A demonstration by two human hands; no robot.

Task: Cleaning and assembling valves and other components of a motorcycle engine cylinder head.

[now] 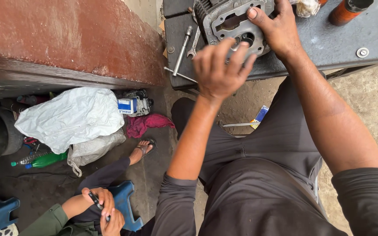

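The grey finned metal engine cylinder (230, 22) lies on the dark grey worktop (329, 43), close to its near edge. The right hand (276, 28) clasps its right side; the left hand (219, 72) hovers just before it, fingers (241, 54) loosely curled, holding nothing visible. A slipping grip might tip it off towards the floor, or knock the long steel socket wrench (181, 51) at its left.

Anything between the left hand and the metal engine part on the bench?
Nothing visible. The left hand hovers right at the engine part, fingertips at its near edge. The right hand already grips its right side. The wrenches lie off to the left.
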